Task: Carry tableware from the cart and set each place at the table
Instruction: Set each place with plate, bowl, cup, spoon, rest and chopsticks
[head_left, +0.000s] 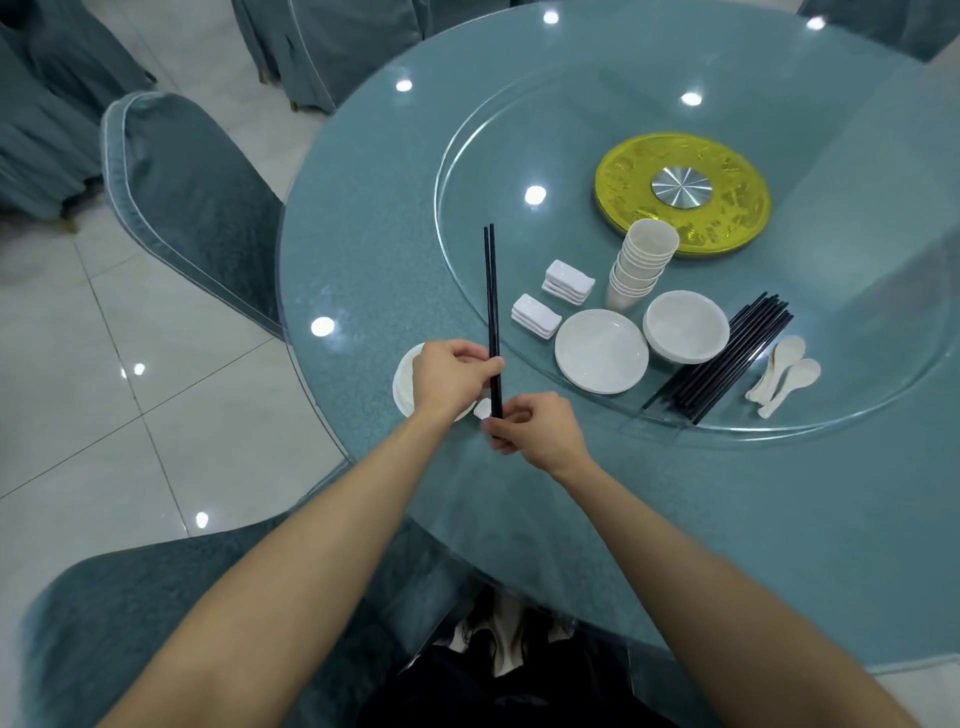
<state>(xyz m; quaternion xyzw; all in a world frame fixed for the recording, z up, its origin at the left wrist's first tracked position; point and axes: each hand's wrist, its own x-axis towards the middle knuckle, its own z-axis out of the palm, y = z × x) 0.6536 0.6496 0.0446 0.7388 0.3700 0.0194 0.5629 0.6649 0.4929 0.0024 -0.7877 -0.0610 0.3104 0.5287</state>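
Gripping black chopsticks (490, 291) with left hand (449, 382) curled round the shafts and right hand (543, 434) pinching their near end, over a white rest (482, 409) beside a plate (402, 387), near-left on the table (363, 234).

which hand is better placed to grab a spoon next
Right, probably. The right hand is on the same side as the spoons; the left hand would have to cross the chopsticks both hold.
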